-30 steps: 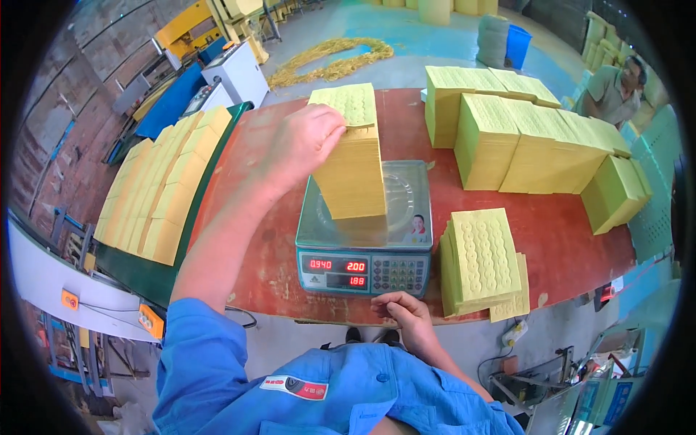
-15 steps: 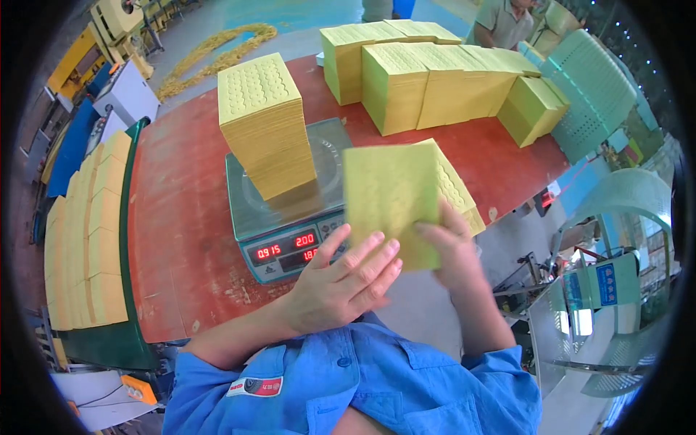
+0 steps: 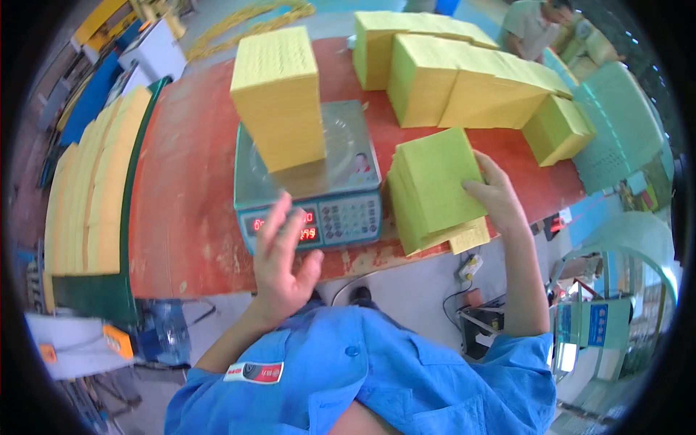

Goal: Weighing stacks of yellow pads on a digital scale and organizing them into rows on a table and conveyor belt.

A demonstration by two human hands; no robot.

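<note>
My right hand (image 3: 499,197) pinches the right edge of a yellow-green sheet (image 3: 437,168), thumb on top. The sheet lies over a leaning stack beside the scale; whether it is one sheet or a thin bundle I cannot tell. My left hand (image 3: 279,264) is raised empty before the scale's display, fingers apart and slightly blurred. On the glass-topped digital scale (image 3: 357,190) stands a tall stack of yellow embossed sheets (image 3: 279,109). A small yellow piece (image 3: 470,235) pokes out beneath the leaning stack, near the table edge.
Long rows of yellow sheet stacks (image 3: 486,90) line the far right of the red table (image 3: 185,196). More stacks (image 3: 94,188) rest on a green surface at left. A green perforated panel (image 3: 620,127) stands at right. Another person (image 3: 533,29) is beyond the table.
My right hand has carried the sheet up and right, from in front of me onto the leaning stack. My left hand has come away from it and moved left. The view has shifted.
</note>
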